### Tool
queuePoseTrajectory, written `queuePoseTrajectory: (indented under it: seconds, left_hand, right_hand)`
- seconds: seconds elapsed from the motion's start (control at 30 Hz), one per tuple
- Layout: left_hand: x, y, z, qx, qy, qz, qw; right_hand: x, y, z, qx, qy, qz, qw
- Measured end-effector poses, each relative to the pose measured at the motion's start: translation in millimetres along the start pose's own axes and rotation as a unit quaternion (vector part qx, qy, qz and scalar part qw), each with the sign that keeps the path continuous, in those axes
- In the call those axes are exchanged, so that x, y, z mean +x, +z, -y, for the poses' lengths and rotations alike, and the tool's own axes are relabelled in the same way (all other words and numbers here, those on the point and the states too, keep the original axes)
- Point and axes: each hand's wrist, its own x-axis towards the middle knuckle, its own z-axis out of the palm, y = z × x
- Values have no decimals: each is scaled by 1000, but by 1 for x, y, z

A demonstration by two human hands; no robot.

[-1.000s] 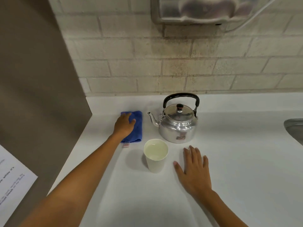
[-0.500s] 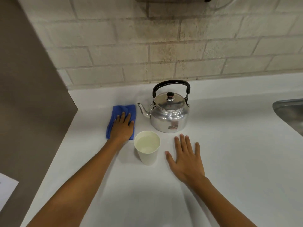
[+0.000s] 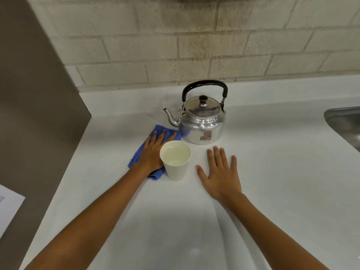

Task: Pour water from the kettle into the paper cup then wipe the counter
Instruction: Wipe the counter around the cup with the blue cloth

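Note:
A shiny metal kettle (image 3: 202,123) with a black handle stands upright on the white counter (image 3: 272,172), spout pointing left. In front of it stands a white paper cup (image 3: 176,160) with water in it. My left hand (image 3: 153,152) lies flat, fingers spread, pressing on a blue cloth (image 3: 136,160) just left of the cup and close to the kettle's base. My right hand (image 3: 220,172) rests palm down on the counter to the right of the cup, fingers apart, holding nothing.
A brown panel (image 3: 39,94) walls off the counter's left side, with a white paper sheet (image 3: 9,207) on it. A brick wall (image 3: 194,45) runs along the back. The metal rim of a sink (image 3: 342,121) shows at the right edge.
My left hand has slid the blue cloth toward me and to the right, from the back left to beside the cup. The right hand has stayed flat on the counter.

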Motion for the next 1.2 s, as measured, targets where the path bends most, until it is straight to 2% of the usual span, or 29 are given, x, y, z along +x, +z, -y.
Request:
queuePoseTrajectory:
  seconds: [0.03, 0.17, 0.23, 0.3, 0.47, 0.63, 0.73, 0.83, 0.93, 1.1, 1.2]
  left_hand:
    - [-3, 1, -2, -9, 18, 2, 1000]
    - [-32, 1, 13, -165, 75, -11, 983]
    - [-40, -2, 32, -106, 145, 14, 984]
    - [-32, -8, 46, -59, 163, 33, 984]
    - [-12, -2, 20, -18, 22, -5, 1000]
    - [-88, 16, 38, -82, -28, -54, 995]
    - [-98, 10, 53, -72, -108, -49, 990]
    - [-80, 4, 34, -49, -176, -38, 982]
    - [-91, 10, 5, -49, -168, -30, 984]
    - [-173, 26, 3, -51, -38, -55, 996]
    - [-164, 12, 22, -59, -100, -38, 993]
  right_hand:
    - [0, 0, 0, -1, -1, 1, 1000]
    - [1, 1, -1, 1, -1, 0, 1000]
    - [1, 1, -2, -1, 0, 0, 1000]
    - [1, 2, -1, -1, -1, 0, 1000]
    - [2, 3, -1, -6, -6, -3, 1000]
    - [2, 3, -3, -8, -8, -13, 1000]
    - [1, 3, -2, -11, -6, -12, 1000]
    - [1, 2, -2, -13, -2, -11, 1000]
    - [0, 1, -1, -19, -2, -10, 1000]
    - [0, 1, -2, -12, -1, -11, 1000]
    - [0, 2, -1, -9, 5, -14, 1000]
